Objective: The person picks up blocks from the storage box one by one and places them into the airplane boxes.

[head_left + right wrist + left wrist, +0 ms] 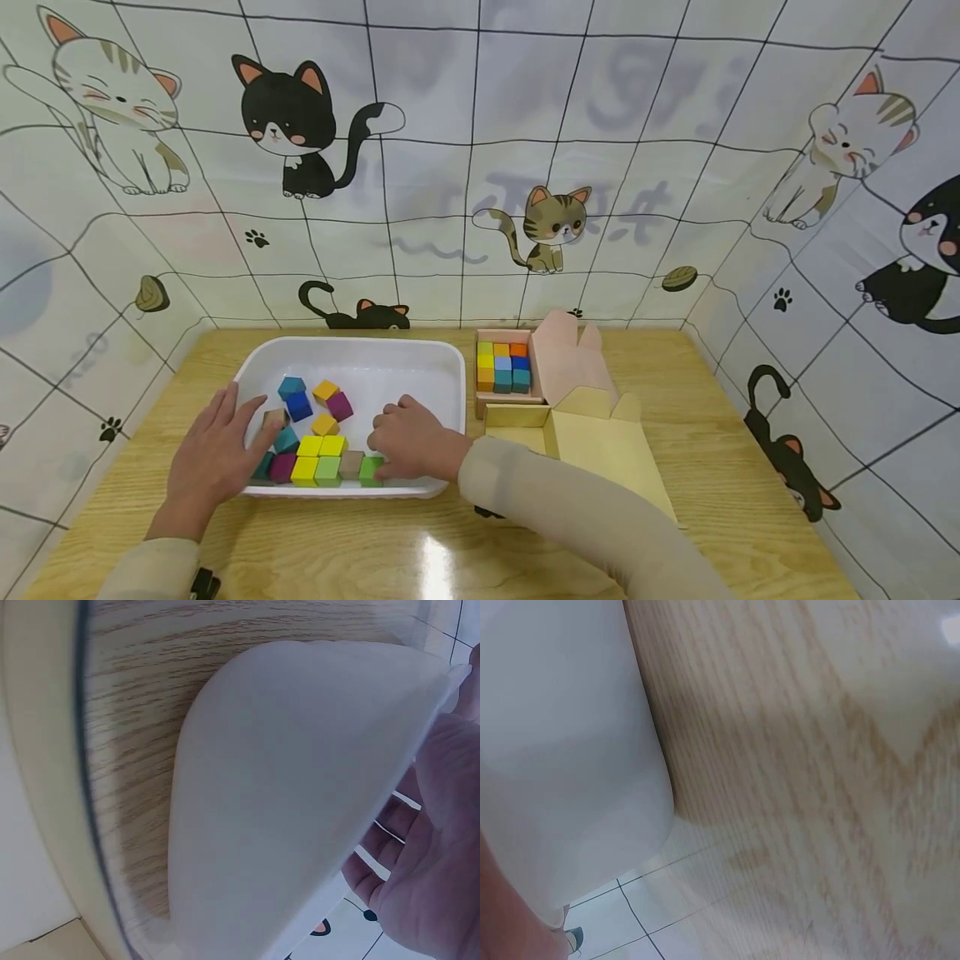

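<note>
In the head view a white tray (420,367) holds small coloured cubes. Along its near side runs a row with a purple cube (282,468), yellow cubes (304,472), a green cube (327,472) and a grey-brown cube (351,464). My right hand (412,437) reaches inside, its thumb and curled fingers around another green cube (371,472) at the row's right end; part of the grip is hidden. Over the tray's left rim lies my left hand (217,450), fingers extended, thumb beside a tan cube (276,417). The wrist views show mostly the tray's outside.
Loose blue (298,406), orange and purple cubes lie behind the row. Right of the tray, a pink box (482,406) with its lid open holds several cubes. An open yellow box (517,415) stands in front of it, partly behind my right sleeve.
</note>
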`<state>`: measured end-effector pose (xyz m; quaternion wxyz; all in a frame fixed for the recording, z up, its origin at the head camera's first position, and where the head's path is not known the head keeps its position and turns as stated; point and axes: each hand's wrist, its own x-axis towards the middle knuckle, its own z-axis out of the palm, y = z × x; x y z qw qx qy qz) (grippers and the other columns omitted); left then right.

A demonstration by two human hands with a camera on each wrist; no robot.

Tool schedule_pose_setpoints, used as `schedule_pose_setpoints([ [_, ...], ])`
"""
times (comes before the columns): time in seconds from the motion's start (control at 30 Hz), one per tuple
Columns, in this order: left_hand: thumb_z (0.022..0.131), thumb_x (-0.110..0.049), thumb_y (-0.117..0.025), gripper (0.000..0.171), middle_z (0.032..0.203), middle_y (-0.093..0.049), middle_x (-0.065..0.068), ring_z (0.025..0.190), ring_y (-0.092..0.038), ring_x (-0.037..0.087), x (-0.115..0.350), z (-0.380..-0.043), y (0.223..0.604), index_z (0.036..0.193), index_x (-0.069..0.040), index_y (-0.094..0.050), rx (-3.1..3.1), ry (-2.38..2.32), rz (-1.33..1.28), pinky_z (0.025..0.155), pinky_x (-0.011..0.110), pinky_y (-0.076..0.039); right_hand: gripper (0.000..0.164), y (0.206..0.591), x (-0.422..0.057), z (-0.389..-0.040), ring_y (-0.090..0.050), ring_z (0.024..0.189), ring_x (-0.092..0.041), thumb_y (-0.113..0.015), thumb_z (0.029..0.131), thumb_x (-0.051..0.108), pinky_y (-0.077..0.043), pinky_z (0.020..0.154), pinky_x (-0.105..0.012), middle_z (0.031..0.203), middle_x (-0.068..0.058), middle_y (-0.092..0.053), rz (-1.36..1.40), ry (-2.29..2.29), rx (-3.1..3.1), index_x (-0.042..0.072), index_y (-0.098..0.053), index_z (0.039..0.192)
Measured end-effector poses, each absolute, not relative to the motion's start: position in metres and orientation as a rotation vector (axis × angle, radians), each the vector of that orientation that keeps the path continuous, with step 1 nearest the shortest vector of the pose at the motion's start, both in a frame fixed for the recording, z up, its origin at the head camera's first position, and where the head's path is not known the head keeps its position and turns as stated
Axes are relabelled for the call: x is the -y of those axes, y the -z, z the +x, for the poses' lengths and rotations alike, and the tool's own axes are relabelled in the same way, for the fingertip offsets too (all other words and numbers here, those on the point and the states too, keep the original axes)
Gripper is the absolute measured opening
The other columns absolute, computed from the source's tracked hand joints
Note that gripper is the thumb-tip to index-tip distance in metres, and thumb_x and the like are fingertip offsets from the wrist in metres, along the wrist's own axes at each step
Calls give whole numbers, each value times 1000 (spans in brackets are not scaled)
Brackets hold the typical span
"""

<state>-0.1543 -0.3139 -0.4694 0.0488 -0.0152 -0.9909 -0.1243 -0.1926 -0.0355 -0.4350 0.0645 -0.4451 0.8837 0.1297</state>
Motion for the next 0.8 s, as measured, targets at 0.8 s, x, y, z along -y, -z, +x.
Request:
schedule_pose_setpoints([
  [0.8, 99, -61, -29, 76, 158, -11, 31, 147, -8, 48, 311, -154, 469, 143, 1, -41, 3029, 400, -5, 117, 66, -13, 22, 432, 41, -192, -51, 83, -7, -67, 84, 55, -40, 87, -27, 81, 16, -61, -1323, -451, -2622, 33, -69, 83],
])
